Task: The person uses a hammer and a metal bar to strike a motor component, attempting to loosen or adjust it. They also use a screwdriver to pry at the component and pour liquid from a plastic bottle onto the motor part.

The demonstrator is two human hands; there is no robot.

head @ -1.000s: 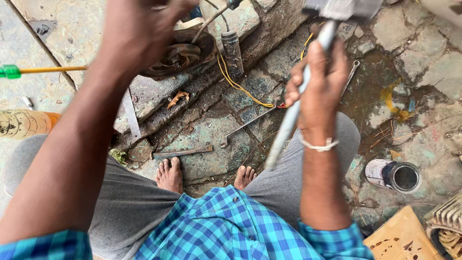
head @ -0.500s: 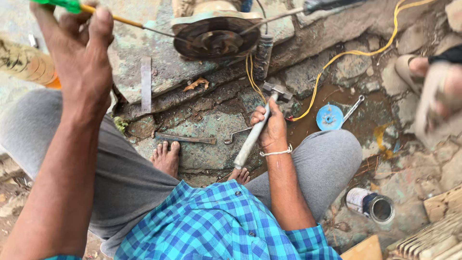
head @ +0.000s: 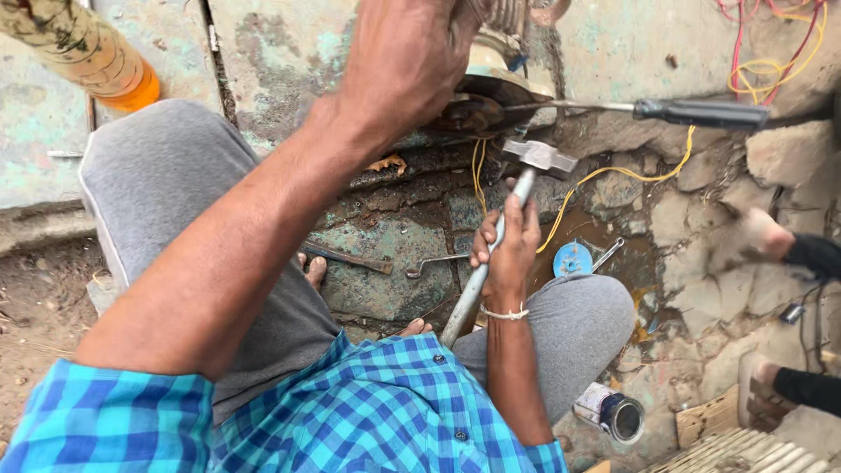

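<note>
My left hand reaches forward at the top, fingers curled over a ribbed metal part above a dark round metal disc. Its palm side is hidden. My right hand grips the metal handle of a hammer low over my lap. The hammer's head points up and lies just below the disc. A black-handled screwdriver lies with its shaft reaching to the disc from the right.
A yellow wire, a blue round lid, a spanner and a flat metal bar lie on the wet broken concrete. A tin can stands lower right, an orange bottle upper left. Another person's feet are at right.
My left hand left the upper left, where it held a green-handled screwdriver, and came onto the part above the disc. The hammer came down from its raised position and its head now sits near the disc.
</note>
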